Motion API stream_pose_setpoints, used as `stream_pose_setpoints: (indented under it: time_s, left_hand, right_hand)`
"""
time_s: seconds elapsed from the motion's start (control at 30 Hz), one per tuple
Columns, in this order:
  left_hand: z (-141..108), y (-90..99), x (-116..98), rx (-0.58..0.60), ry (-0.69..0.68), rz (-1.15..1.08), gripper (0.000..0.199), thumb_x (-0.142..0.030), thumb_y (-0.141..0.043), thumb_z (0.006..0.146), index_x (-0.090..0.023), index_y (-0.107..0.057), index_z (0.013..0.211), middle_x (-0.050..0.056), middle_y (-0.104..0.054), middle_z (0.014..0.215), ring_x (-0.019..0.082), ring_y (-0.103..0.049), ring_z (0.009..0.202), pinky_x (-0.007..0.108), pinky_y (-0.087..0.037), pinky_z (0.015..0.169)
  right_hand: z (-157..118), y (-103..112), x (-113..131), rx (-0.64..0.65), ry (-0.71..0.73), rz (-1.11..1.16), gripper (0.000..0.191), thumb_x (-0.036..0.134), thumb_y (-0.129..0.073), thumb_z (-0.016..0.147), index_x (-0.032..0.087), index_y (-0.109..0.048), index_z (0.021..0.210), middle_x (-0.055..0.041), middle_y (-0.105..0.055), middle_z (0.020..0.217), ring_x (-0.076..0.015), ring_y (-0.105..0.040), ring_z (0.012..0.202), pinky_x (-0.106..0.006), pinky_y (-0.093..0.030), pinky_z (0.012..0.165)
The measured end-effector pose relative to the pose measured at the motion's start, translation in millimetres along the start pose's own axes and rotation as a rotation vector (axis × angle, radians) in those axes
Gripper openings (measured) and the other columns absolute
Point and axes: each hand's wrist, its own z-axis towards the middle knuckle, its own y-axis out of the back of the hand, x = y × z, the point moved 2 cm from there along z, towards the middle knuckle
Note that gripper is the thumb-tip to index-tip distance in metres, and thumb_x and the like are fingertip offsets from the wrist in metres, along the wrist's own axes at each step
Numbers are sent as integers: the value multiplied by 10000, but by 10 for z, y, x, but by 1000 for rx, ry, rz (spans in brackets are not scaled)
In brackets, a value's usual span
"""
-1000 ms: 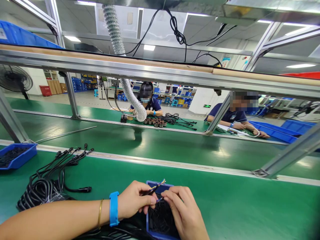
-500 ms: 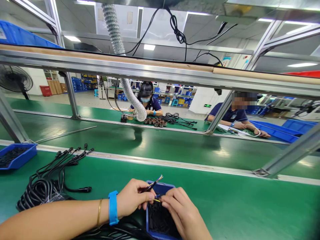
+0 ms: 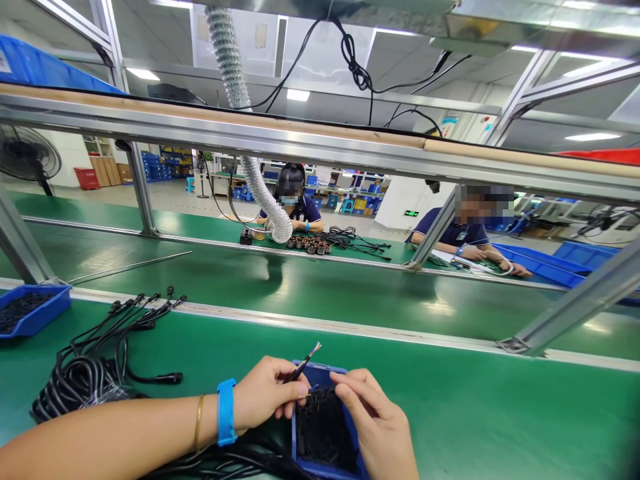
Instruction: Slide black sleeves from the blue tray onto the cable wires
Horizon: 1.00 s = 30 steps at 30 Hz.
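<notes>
My left hand (image 3: 273, 393), with a blue band on its wrist, is closed around a black cable (image 3: 299, 371). From its grip the cable's thin coloured wire ends (image 3: 316, 348) point up and to the right. A blue wire tip also shows by the thumb. My right hand (image 3: 375, 413) is over the right side of a blue bin (image 3: 295, 440), apart from the wires. Its thumb and forefinger are close together; anything between them is too small to make out. Small black strip-like pieces (image 3: 325, 427) fill the bin.
A coiled bundle of black cables (image 3: 83, 383) with connectors lies left. More black cables (image 3: 240, 460) run under my left forearm. Another blue bin (image 3: 50, 313) stands at far left. Metal posts (image 3: 575, 307) and a rail cross ahead; two people sit beyond.
My right hand has drawn back to the right from the wires at my left fingertips, leaving a gap. My left hand keeps its hold on the cable, almost unmoved.
</notes>
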Motion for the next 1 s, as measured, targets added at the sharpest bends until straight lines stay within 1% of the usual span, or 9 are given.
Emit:
stream_pose_setpoints:
  time_s: [0.1,0.2,0.27,0.33,0.43,0.53,0.7,0.83,1.0]
  left_hand:
    - [1,-11,12,11,12,-9,325,-436,-658,712,-123,-609,786,-13,-585,661,54,-460,463,192,-343,437]
    - [3,-15,15,10,18,-13,328,-441,-662,708,-123,-604,768,-13,-581,656,56,-457,461,196,-344,436]
    - [3,-15,13,11,19,-16,335,-449,-665,707,-124,-601,762,-13,-579,655,56,-453,461,195,-342,433]
    - [-2,-14,10,18,19,-20,331,-446,-667,707,-125,-599,757,-13,-577,654,54,-449,460,192,-339,429]
    - [-14,-19,0,39,17,-19,316,-434,-669,706,-129,-591,725,-15,-568,632,55,-445,458,189,-338,428]
    - [-21,-24,-4,56,15,-14,317,-440,-672,712,-134,-590,709,-29,-542,588,56,-430,447,191,-343,432]
    - [-10,-25,49,66,16,-8,333,-454,-684,716,-130,-603,722,-29,-542,574,59,-431,446,197,-344,442]
    - [2,-27,85,72,18,-2,346,-467,-681,725,-128,-610,733,-31,-529,552,64,-433,443,203,-333,447]
    - [-24,-15,18,31,18,-38,332,-433,-681,707,-122,-623,808,-22,-565,639,64,-464,481,206,-355,465]
  right_hand:
    - [0,-6,-56,63,1,-71,222,451,-680,859,272,-812,863,-42,-633,765,-174,-648,713,-257,-553,644]
    - [2,-2,-68,70,27,-143,207,461,-689,846,298,-815,836,-36,-614,726,-175,-636,689,-266,-556,631]
    - [-3,6,-56,75,-17,-59,213,446,-684,853,282,-815,888,-36,-646,725,-172,-653,679,-251,-564,617]
    - [-16,9,-36,70,-75,26,213,416,-693,849,260,-812,929,-53,-716,802,-183,-693,735,-246,-585,661]
    - [-44,-4,-14,-5,-145,78,194,404,-732,803,248,-815,881,-70,-767,907,-212,-729,816,-266,-601,755]
    - [-59,-50,8,-30,-175,115,170,399,-757,766,250,-814,825,-62,-776,857,-212,-738,771,-257,-607,736]
    - [-60,-95,56,-47,-107,96,111,341,-745,788,247,-802,810,-51,-771,831,-197,-736,747,-235,-606,706]
    - [-89,-116,47,17,2,15,101,299,-700,841,242,-783,849,-45,-755,850,-187,-724,764,-240,-598,707]
    - [-95,-95,11,87,22,-97,159,331,-663,877,214,-738,802,-42,-723,756,-174,-686,674,-239,-575,648]
